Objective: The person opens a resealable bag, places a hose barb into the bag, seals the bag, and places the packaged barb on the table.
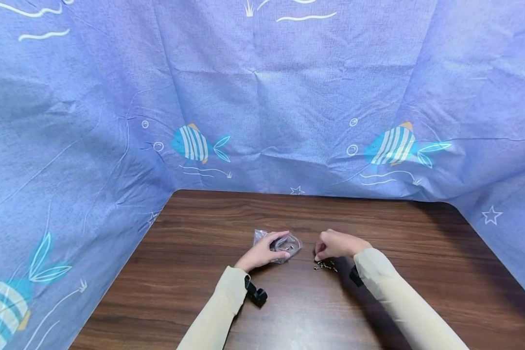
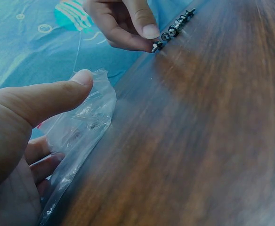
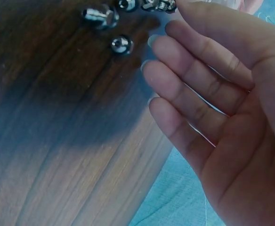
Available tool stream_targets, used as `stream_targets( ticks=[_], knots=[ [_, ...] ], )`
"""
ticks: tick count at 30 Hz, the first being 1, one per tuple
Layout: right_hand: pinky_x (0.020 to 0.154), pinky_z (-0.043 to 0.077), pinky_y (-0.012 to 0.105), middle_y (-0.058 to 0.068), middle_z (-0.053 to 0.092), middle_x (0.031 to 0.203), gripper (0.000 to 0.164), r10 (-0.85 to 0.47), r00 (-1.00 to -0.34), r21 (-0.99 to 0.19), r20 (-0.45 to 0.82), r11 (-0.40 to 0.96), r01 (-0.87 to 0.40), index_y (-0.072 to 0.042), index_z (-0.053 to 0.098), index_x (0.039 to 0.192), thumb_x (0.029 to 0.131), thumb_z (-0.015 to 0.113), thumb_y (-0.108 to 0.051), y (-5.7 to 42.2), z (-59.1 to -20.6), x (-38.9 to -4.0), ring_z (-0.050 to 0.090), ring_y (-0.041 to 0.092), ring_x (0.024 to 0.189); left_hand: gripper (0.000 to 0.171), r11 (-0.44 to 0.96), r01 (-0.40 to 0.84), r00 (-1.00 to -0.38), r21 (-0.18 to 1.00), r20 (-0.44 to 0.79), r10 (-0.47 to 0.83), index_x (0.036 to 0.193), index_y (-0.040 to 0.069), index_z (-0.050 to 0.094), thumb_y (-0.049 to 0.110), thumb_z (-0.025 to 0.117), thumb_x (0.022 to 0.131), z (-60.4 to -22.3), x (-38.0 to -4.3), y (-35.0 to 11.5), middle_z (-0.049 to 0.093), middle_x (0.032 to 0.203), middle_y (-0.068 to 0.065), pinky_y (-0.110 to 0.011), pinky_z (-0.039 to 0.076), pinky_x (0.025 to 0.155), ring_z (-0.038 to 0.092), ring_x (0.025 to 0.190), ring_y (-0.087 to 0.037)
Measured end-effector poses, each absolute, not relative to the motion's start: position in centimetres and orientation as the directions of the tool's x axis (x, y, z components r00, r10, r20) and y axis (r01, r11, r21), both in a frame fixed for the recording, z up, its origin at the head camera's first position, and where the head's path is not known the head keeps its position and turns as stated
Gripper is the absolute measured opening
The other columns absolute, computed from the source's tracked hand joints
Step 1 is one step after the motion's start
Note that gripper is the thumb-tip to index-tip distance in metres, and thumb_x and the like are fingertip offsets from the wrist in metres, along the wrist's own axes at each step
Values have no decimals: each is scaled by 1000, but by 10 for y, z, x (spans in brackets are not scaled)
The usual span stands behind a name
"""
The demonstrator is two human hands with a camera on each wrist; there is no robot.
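Observation:
My left hand [image 1: 264, 251] holds a clear plastic bag [image 2: 93, 106], thumb along its upper side and fingers curled at its lower edge. In the head view, a few small metal pieces [image 1: 290, 248] show within the bag. To the right, my right hand [image 1: 336, 244] reaches down to a small pile of shiny metal parts [image 1: 328, 265] on the table. Thumb and forefinger pinch at one small metal part [image 2: 156, 46] at the pile's near end in the left wrist view. The other fingers [image 3: 189, 56] are loosely bent. Several rounded, collared parts [image 3: 122, 44] lie beside them.
The dark wood-grain table [image 1: 192, 218] has rounded far corners. A blue fish-print cloth [image 1: 288, 107] hangs behind it and along both sides. Black wrist straps [image 1: 255, 293] show at the cream sleeves [image 1: 220, 306].

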State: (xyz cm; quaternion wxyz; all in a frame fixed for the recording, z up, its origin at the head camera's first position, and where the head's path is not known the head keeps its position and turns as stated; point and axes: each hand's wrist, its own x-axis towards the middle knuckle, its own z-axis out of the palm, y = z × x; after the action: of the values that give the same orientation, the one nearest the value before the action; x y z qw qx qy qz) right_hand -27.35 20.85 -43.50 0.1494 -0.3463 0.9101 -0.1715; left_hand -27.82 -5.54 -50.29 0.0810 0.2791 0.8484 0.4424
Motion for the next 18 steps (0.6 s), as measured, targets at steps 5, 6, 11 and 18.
stream_targets(
  ticks=[5, 6, 11, 18],
  knots=[
    [51, 42, 17, -13, 62, 63, 11, -658, -732, -420, -178, 723, -549, -15, 72, 73, 81, 75, -21, 206, -439, -273, 46, -1, 53, 63, 444, 400, -829, 802, 111, 548, 143, 17, 48, 33, 72, 86, -503, -277, -56, 48, 144, -10, -47, 32, 112, 42, 134, -27],
    [51, 42, 17, -13, 61, 63, 11, -660, -731, -421, -174, 721, -551, -15, 72, 72, 81, 76, -21, 205, -439, -273, 45, -1, 53, 63, 443, 398, -829, 804, 108, 548, 143, 17, 48, 33, 72, 86, -502, -277, -56, 48, 144, -10, -48, 32, 112, 41, 135, -27],
    [49, 39, 17, -13, 59, 60, 12, -661, -733, -416, -162, 720, -556, -15, 71, 69, 80, 76, -15, 204, -441, -272, 43, -2, 52, 64, 442, 383, -831, 811, 94, 549, 143, 17, 47, 33, 72, 86, -501, -276, -56, 47, 145, -9, -48, 31, 113, 40, 136, -27],
    [50, 40, 16, -12, 61, 62, 12, -662, -735, -401, -146, 718, -568, -13, 71, 70, 78, 73, -6, 203, -440, -272, 44, -2, 52, 64, 447, 383, -832, 809, 92, 547, 143, 18, 47, 33, 72, 86, -500, -276, -55, 47, 145, -9, -46, 32, 112, 41, 135, -26]
  ],
)
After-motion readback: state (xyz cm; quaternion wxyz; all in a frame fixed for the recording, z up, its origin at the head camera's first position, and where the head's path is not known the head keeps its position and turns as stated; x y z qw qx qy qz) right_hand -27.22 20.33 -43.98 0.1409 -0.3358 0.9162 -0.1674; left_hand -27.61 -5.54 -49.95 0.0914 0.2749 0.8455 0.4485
